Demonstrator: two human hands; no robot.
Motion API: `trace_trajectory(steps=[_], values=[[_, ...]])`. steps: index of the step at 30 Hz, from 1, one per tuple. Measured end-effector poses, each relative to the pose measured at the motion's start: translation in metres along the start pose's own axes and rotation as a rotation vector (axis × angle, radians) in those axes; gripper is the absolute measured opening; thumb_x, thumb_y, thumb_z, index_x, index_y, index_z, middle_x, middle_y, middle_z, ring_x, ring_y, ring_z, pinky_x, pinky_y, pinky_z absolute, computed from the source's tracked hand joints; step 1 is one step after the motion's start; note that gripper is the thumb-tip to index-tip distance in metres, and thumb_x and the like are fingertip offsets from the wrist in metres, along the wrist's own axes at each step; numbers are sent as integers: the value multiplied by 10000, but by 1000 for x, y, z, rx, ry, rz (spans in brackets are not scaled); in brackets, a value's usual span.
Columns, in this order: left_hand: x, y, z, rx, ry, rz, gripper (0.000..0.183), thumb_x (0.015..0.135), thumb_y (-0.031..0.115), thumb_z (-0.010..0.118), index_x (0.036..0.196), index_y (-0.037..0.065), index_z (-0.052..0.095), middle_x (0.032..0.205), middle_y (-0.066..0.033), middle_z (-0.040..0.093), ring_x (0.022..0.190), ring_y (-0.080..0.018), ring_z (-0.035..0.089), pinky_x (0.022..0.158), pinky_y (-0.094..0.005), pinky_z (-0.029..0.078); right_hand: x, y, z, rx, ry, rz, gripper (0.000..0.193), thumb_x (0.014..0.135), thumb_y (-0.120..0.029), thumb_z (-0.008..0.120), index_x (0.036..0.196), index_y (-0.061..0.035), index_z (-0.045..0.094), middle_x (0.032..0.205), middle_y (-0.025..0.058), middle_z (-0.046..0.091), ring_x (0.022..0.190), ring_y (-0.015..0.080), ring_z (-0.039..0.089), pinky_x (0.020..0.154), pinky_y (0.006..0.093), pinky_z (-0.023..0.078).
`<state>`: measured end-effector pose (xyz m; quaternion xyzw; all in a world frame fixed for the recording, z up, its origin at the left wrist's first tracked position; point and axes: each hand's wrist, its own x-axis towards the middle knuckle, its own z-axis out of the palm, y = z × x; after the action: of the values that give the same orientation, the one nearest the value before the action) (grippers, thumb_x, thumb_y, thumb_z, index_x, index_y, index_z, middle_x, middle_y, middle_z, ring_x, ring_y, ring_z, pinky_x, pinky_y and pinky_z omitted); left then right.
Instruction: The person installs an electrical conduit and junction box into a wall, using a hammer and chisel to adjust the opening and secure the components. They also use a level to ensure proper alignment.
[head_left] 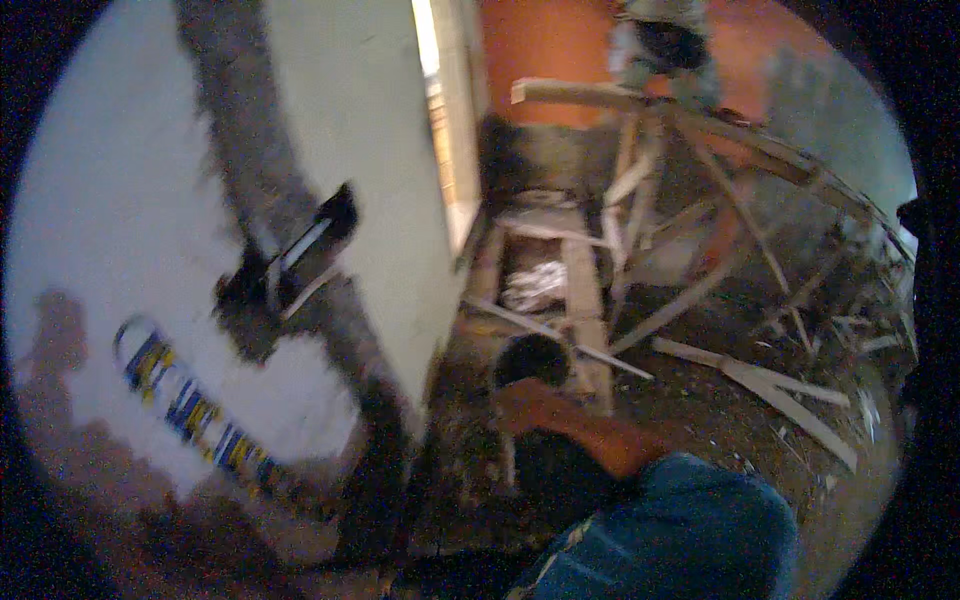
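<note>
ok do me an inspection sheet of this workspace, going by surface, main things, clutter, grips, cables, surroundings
Surface: brown ground, strewn with small pale scraps.
Job's things: dark round object close to the right hand; a wooden frame lies beyond it.
Clutter: loose wooden strips at right; a blue, yellow and white patterned strip at left.
Grips: right hand reaches in from a teal sleeve, too blurred to tell whether it holds anything; left hand not made out.
Cables: nothing seen.
Surroundings: pale wall with a rough dark band; orange wall behind timber framework.
</note>
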<state>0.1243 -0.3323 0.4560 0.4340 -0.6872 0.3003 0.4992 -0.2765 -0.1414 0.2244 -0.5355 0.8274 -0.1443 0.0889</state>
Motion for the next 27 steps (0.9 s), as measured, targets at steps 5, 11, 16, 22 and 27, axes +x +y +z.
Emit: trace_trajectory(steps=[5,11,16,22,27], values=[[11,26,-14,12,-28,-25,706,851,477,710,1426,123,507,1542,-178,399,1436,-410,326,1189,-610,116,-12,4,-5,-129,-71,-28,516,850,-538,606,1051,-71,691,940,173,710,904,399,684,806,525,555],[16,36,-25,-8,-74,-61,703,849,475,711,1425,127,510,1543,-178,396,1436,-409,326,1189,-611,115,-39,16,-44,-345,-241,124,496,876,-513,596,1104,-78,665,998,183,704,958,393,677,812,519,555],[17,26,-32,-17,-108,-75,700,848,474,712,1424,131,512,1545,-179,393,1436,-408,327,1188,-611,114,-64,7,-83,-266,-70,193,469,918,-488,563,1145,-84,637,1001,193,695,972,406,666,816,536,539],[11,17,-38,-21,-141,-89,697,846,472,713,1423,135,515,1547,-179,390,1436,-407,327,1188,-612,113,-77,11,-98,-318,-140,281,457,929,-482,552,1153,-94,644,1026,191,693,973,404,669,840,545,533],[0,6,-37,-4,-159,-106,694,845,470,714,1422,139,518,1548,-179,387,1435,-406,328,1187,-612,112,-68,23,-88,-345,-186,319,477,885,-541,591,1150,-154,679,1094,196,685,1010,380,662,866,529,531]])
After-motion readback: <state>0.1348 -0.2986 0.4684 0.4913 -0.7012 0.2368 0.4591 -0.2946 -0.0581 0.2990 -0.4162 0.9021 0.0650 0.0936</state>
